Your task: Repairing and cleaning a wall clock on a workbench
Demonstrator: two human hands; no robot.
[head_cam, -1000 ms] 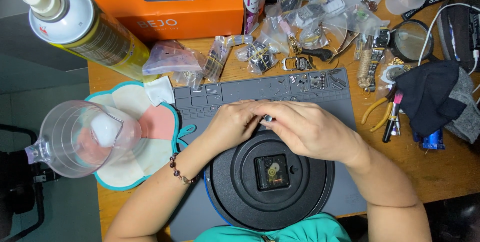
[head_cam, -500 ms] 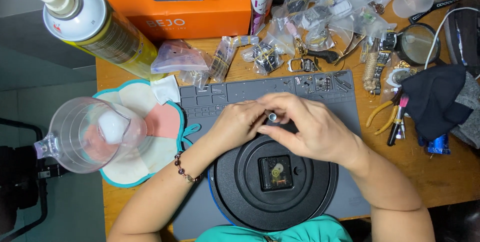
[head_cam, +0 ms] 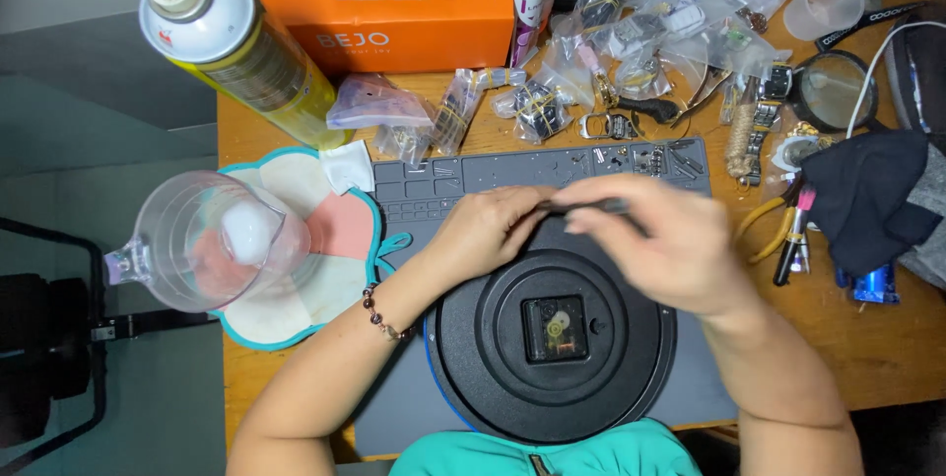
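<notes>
Hands: left hand (head_cam: 488, 230) and right hand (head_cam: 670, 249), blurred, pinch a thin dark tool (head_cam: 591, 206) together.
Below grip: clock (head_cam: 552, 338) lies back up, exposing its mechanism.

Bright, even overhead light, soft shadows only. Right hand (head_cam: 670, 254) is motion-blurred, fingertips smeared near centre; left hand (head_cam: 483, 230) is sharper. Black clock back (head_cam: 473, 338) at 6 o'clock has faint ring sheen, no hard glare. Clear plastic bags (head_cam: 591, 33) at 12 o'clock catch small highlights. Spray can (head_cam: 236, 47) at 10 o'clock leans outward from wide-angle distortion. Floor at 9 o'clock is dim, soft.
</notes>
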